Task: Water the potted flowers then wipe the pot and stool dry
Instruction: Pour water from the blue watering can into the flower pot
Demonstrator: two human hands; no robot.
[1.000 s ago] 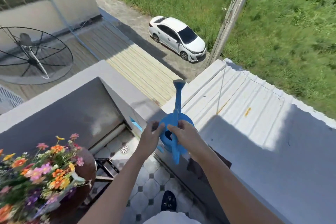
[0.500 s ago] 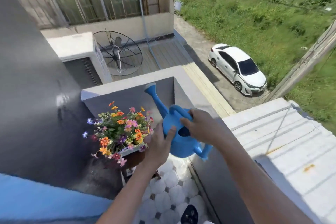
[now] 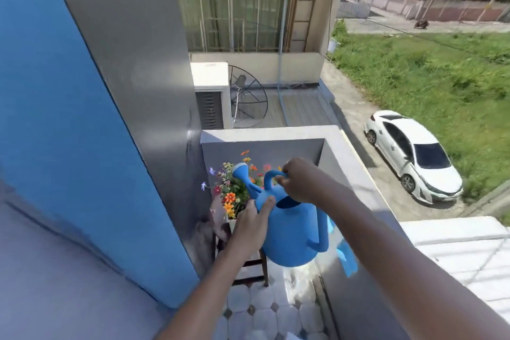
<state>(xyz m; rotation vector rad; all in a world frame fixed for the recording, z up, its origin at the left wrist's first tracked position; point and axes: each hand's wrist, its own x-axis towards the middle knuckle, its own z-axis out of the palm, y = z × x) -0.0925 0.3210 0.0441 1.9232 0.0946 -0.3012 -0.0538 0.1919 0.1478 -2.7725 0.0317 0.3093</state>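
I hold a blue watering can (image 3: pixel 292 232) in both hands. My right hand (image 3: pixel 299 181) grips its top handle. My left hand (image 3: pixel 252 219) presses against the can's left side near the base of the spout. The spout head (image 3: pixel 239 170) points left and away, level with the potted flowers (image 3: pixel 231 190), a bunch of orange, pink and purple blooms in the balcony's far corner. The pot is mostly hidden behind my left hand and the can. It stands on a dark slatted stool (image 3: pixel 248 265), partly visible under my left forearm.
A blue and grey wall (image 3: pixel 116 119) closes the left side. The grey balcony parapet (image 3: pixel 356 174) runs along the right and far end. White tiled floor (image 3: pixel 265 309) lies below. Beyond are a white car (image 3: pixel 414 154), grass and a neighbouring roof.
I have turned left from the parapet toward the flowers, bringing the can with me. The spout swung from pointing outward to pointing at the blooms, and the flowers now sit right behind it.
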